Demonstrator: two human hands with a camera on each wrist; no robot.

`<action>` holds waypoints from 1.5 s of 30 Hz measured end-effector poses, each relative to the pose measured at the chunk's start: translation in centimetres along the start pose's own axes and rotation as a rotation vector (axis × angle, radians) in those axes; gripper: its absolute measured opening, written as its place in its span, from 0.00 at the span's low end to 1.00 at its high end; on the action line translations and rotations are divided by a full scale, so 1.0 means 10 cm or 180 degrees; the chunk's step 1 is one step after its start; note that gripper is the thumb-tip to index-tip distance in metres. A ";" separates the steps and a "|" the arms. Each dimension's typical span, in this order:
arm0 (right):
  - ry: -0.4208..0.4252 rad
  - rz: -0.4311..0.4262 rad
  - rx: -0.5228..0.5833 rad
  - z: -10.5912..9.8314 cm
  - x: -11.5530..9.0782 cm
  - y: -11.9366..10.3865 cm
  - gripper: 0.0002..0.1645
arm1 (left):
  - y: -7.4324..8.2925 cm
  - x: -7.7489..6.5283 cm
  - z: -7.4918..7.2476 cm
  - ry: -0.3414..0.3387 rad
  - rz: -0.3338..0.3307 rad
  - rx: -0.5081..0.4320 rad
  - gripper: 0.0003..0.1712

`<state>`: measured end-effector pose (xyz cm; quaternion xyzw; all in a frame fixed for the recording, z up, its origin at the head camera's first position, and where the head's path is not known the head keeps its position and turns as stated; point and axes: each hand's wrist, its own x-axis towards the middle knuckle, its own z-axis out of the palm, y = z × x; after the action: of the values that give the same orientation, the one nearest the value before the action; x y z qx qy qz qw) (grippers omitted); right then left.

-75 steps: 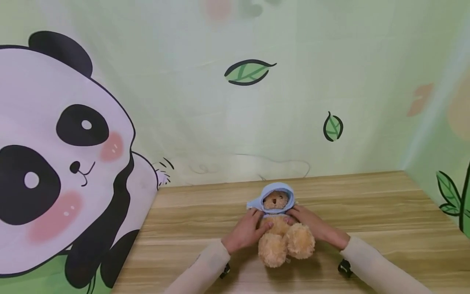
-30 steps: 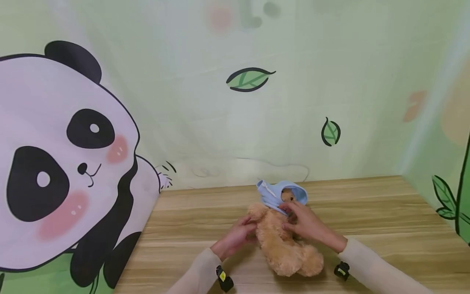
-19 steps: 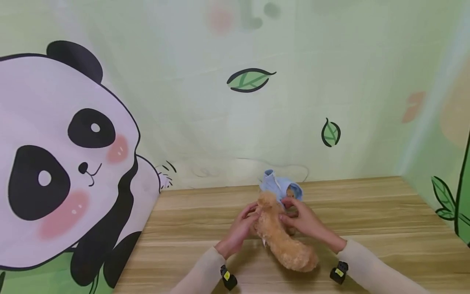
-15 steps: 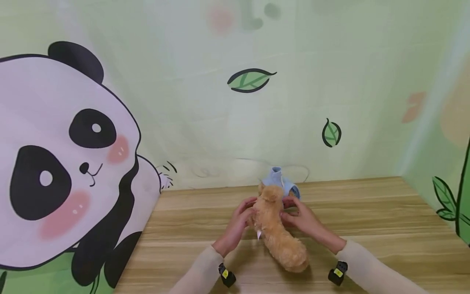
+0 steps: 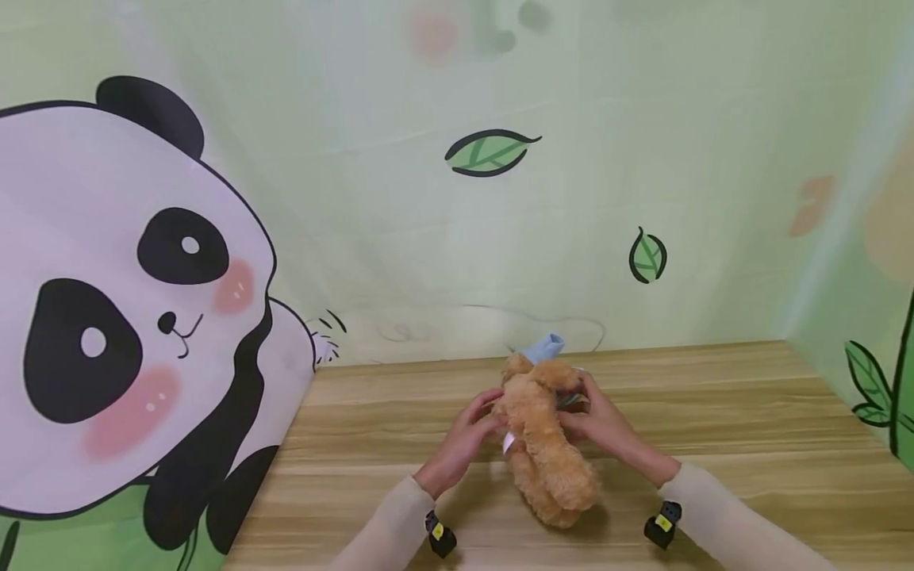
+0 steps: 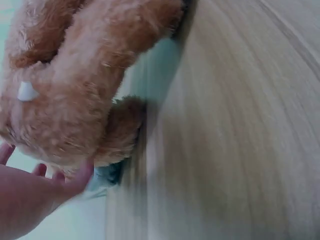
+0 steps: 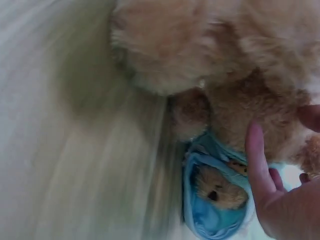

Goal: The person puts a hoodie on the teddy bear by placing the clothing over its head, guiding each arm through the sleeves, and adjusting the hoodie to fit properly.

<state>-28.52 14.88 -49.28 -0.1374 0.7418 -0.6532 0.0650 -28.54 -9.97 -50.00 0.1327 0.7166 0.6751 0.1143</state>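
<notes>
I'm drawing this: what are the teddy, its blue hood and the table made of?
The teddy looks like fluffy plush: fuzzy tufts show. The hood seems matte cloth because it curves softly; which cloth, I can't tell. The table looks like smooth wood, from its grain stripes, but could be printed.

A fluffy tan teddy bear (image 5: pixel 537 428) in a blue hood (image 7: pixel 207 217) is turned sideways over the table (image 5: pixel 357 444).

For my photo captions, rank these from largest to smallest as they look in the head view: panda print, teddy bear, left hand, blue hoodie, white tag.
1. Panda print
2. Teddy bear
3. Left hand
4. Blue hoodie, mostly hidden, by its visible part
5. White tag
</notes>
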 end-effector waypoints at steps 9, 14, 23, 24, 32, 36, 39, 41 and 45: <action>-0.0054 0.0233 0.0521 -0.06 0.03 -0.04 0.41 | 0.02 -0.01 0.12 0.0165 0.0196 0.0280 0.34; 0.0058 0.0242 0.0336 -0.08 0.01 -0.05 0.28 | 0.12 0.00 0.14 0.0126 0.0625 0.0737 0.27; 0.0288 -0.0071 -0.0884 -0.18 -0.01 -0.05 0.18 | 0.15 -0.03 0.15 0.0054 0.0803 0.1241 0.23; 0.0269 -0.0109 -0.0984 -0.18 -0.01 -0.06 0.18 | 0.14 -0.04 0.15 0.0079 0.0814 0.1310 0.23; 0.0214 -0.0308 -0.1290 -0.21 0.02 -0.04 0.14 | 0.24 -0.04 0.18 0.0025 0.0877 0.1825 0.22; 0.0236 -0.0452 -0.1567 -0.27 0.12 -0.04 0.10 | 0.36 0.10 0.09 0.0121 0.0857 0.1804 0.16; 0.0319 -0.0658 -0.1803 -0.31 0.22 -0.05 0.06 | 0.45 0.25 0.00 0.0212 0.0877 0.2021 0.14; 0.0373 -0.0738 -0.1927 -0.34 0.29 -0.07 0.07 | 0.51 0.37 -0.03 0.0205 0.0883 0.2202 0.13; 0.0407 -0.0636 -0.2273 -0.39 0.41 -0.09 0.15 | 0.57 0.58 -0.04 0.0031 0.0848 0.2513 0.13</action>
<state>-33.43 17.31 -47.51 -0.1821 0.9083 -0.3638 -0.0975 -33.94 -8.05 -44.23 0.2547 0.8975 0.3580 -0.0372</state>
